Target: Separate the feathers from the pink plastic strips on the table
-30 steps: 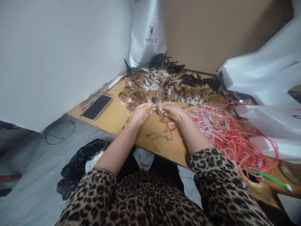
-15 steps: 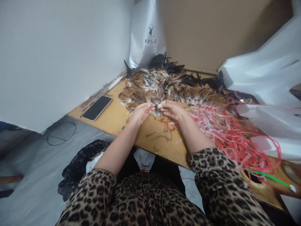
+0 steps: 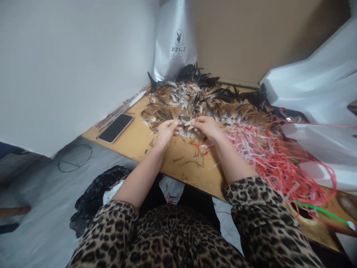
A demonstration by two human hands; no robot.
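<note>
A black phone [image 3: 115,127] is laid flat near the left edge of the table [image 3: 139,145], a silver PPGZ bag [image 3: 175,41] is propped in the corner, and red-pink strips [image 3: 267,156] are heaped on the right.

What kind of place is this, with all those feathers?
Probably a small handicraft work corner. A heap of brown and black feathers lies on the wooden table, red and pink strips lie tangled beside it, and the left hand and right hand each pinch feathers.
</note>
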